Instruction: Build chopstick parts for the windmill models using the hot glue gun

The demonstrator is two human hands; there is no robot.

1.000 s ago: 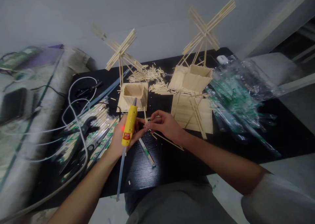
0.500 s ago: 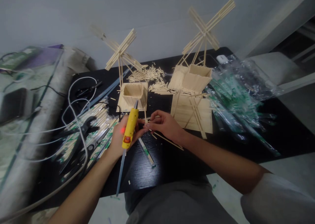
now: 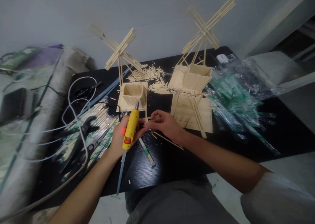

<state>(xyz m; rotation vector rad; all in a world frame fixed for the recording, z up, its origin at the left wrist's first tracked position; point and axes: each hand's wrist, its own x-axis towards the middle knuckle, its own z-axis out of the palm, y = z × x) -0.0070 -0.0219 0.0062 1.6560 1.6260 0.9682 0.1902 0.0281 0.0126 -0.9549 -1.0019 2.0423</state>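
My left hand (image 3: pixel 119 137) is closed around a yellow glue gun (image 3: pixel 131 129), its nozzle pointing up and away and a clear glue stick (image 3: pixel 121 173) trailing from its back. My left thumb and fingertips also reach the small wooden sticks at the middle. Pinched in my right hand (image 3: pixel 164 125) is the end of a thin wooden stick (image 3: pixel 146 114) that stands up between the two hands. Just beyond the nozzle sits a small stick-built model with an open box (image 3: pixel 133 92) on a flat base. A longer stick (image 3: pixel 169 141) lies on the table below my right hand.
A larger windmill-like stick model (image 3: pixel 199 76) stands at the back right, behind a flat stick panel (image 3: pixel 192 114). Cut stick pieces (image 3: pixel 147 73) are heaped between the models. Green-printed plastic wrappers (image 3: pixel 233 96) cover the right side. Pliers (image 3: pixel 86 127), scissors (image 3: pixel 92 145) and a white cable (image 3: pixel 77 122) lie left.
Hardly anything differs. The glue gun has shifted very slightly to the right, and both hands stay together at the same stick.
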